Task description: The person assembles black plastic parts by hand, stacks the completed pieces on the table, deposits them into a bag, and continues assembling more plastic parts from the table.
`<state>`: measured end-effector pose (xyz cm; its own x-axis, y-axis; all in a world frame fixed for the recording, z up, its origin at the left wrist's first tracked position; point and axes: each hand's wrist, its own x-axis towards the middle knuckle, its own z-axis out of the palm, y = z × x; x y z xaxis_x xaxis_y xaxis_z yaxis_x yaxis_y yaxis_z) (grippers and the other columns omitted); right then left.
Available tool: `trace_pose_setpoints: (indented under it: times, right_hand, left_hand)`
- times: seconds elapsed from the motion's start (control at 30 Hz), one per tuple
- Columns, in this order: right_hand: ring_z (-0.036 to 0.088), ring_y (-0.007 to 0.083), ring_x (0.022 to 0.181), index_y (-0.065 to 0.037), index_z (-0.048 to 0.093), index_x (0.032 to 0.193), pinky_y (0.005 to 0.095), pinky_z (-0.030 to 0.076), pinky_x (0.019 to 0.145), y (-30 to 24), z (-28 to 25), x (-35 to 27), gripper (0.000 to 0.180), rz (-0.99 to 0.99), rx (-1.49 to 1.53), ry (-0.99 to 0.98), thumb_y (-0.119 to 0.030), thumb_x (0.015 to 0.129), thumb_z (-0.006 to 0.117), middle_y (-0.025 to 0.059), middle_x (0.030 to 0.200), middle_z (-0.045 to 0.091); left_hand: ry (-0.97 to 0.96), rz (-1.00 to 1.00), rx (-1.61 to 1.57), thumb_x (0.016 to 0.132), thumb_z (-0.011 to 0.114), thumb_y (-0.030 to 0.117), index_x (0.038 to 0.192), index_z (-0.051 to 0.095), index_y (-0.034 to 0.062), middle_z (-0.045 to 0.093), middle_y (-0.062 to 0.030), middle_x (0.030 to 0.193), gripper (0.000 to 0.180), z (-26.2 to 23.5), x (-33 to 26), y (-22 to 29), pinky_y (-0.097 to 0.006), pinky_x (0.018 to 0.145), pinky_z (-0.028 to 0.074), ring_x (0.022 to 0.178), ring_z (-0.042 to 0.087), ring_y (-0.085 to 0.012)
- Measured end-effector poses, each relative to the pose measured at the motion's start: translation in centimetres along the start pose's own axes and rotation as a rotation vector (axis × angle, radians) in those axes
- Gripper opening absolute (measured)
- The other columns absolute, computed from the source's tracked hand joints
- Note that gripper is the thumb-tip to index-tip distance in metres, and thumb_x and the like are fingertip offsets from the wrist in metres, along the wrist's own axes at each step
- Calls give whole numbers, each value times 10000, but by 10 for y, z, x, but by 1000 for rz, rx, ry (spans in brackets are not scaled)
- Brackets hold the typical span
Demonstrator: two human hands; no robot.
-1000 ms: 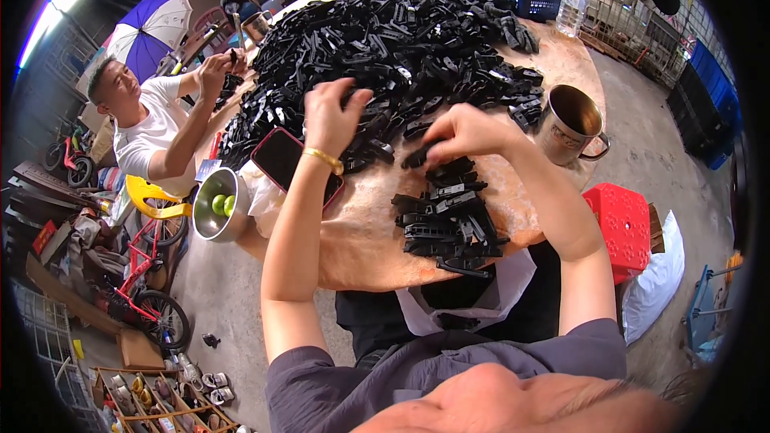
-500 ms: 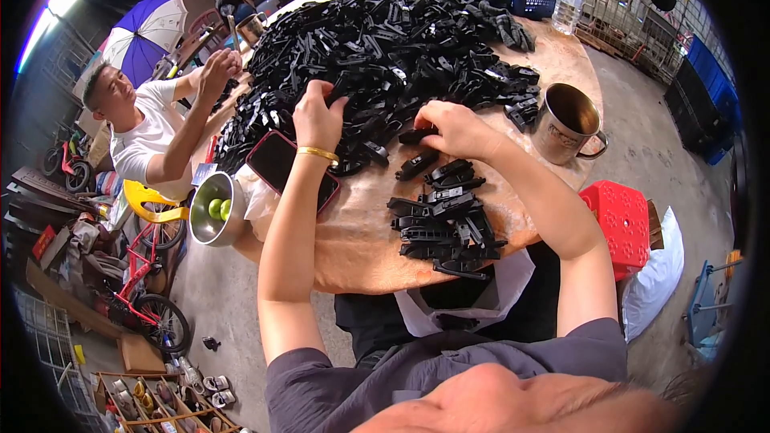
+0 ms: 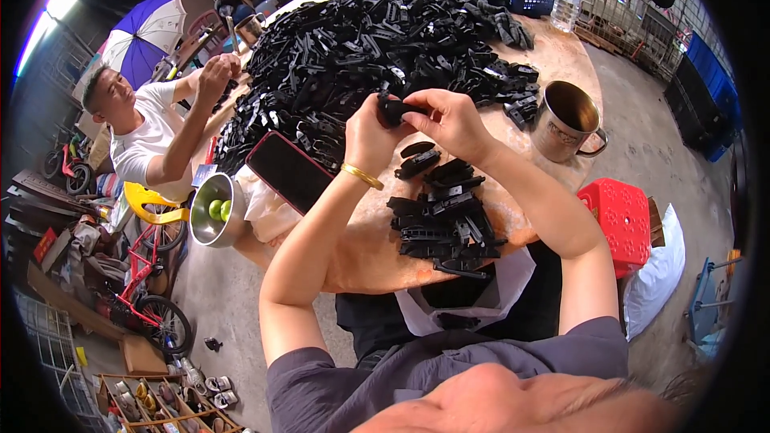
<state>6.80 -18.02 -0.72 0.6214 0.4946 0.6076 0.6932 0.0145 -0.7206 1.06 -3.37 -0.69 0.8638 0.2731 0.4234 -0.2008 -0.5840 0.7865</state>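
Atop round wooden table (image 3: pixel 561 56), black plastic parts (image 3: pixel 361 40).

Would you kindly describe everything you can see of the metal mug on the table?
The metal mug is a dull steel-looking cup with a loop handle on its right side. It stands upright and open-topped near the right edge of the round wooden table; its inside looks dark, and any contents cannot be told. It sits right of the black plastic parts nearest it, apparently apart from them. No hand touches it.
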Motion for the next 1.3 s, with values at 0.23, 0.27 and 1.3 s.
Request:
trace_pose_setpoints:
  times: [0.23,0.27,1.3]
  right_hand:
    - [595,249,716,-8,629,904,309,484,652,5,-5,1,204,-83,-130,-16,-113,732,660,123,785,625]
    - [588,261,743,-16,631,895,319,482,668,7,-7,2,200,-119,-194,-28,-108,720,662,118,793,626]
    - [597,174,670,-51,673,892,296,477,608,31,-9,0,194,174,-24,-651,-145,724,662,87,782,631]
  left_hand:
    - [-92,-82,-188,679,705,29,991,593,23,639,-67,767,332,0,1,-14,-234,629,485,680,590,-94]
    - [-117,-67,-286,722,663,18,1060,580,-4,639,-47,806,349,-1,0,-13,-212,630,475,690,573,-69]
    - [-292,6,-29,793,632,119,888,655,34,644,-100,782,130,-31,17,-1,-267,636,474,696,596,-133]
